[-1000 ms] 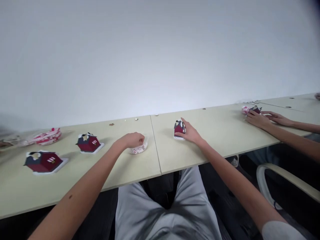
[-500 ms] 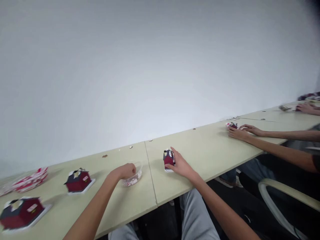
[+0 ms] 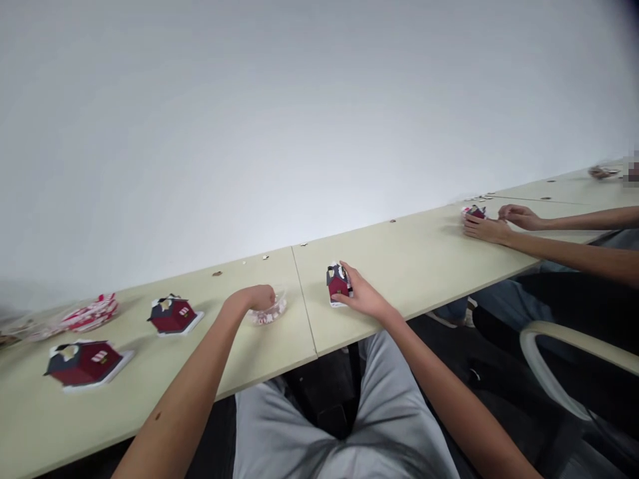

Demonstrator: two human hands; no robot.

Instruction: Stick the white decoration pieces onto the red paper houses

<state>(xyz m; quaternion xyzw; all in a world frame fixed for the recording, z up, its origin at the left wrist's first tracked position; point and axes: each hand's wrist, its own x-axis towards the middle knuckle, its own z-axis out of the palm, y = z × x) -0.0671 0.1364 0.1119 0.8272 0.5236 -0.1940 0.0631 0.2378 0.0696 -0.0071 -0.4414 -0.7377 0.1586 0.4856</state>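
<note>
A small dark red house with a grey roof stands upright on a white base, right of the table seam. My right hand grips it from its right side, thumb across the front. My left hand reaches into a clear round bowl of small white and red pieces; its fingers are curled and what they hold, if anything, is hidden. Two similar houses stand to the left, one farther back and one nearer.
Red and white items in clear plastic lie at the far left. Small flat pieces lie along the wall side of the table. At the right, another person's hands hold a house; a chair arm stands nearer.
The view has tilted down, so the table appears higher and more of the legs shows. My left hand remains in the bowl and my right hand remains on the house.
</note>
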